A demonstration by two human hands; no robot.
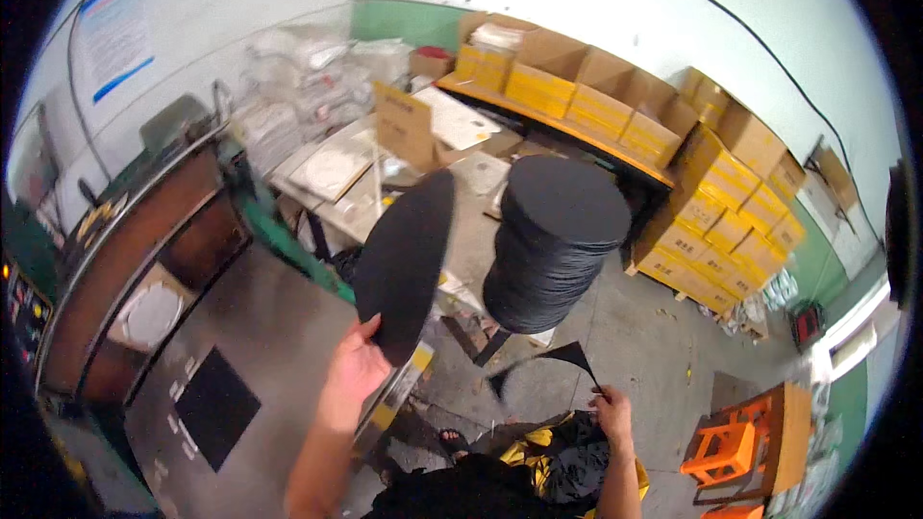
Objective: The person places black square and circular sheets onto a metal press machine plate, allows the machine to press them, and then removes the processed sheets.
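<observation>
Two hands are in view, each gripping a black piece. The left hand (358,365) pinches a large black disc (409,259) near its lower edge, thumb against the face — the disc is raised and tilted, so it shows as a narrow oval in front of the pale worktable (476,173). How the fingers lie behind it cannot be told. The right hand (613,413), lower and well apart, pinches one end of a curved black strip (569,356) between thumb and fingers; the strip arches toward the left, and its far end is blurred.

Between the raised disc and the boxes stands a tall stack of black discs (562,202), its side ridged and uneven; the strip hangs just below it in the view. On the left, a black square sheet (219,408) lies on the grey machine bed (298,336), turned like a diamond, near the green frame (279,235).

Along the back wall runs a row of open cardboard boxes (538,86), with more stacked boxes (711,240) to their right. White bags (279,135) are piled behind the worktable — and an orange stool (721,454) stands at lower right.
</observation>
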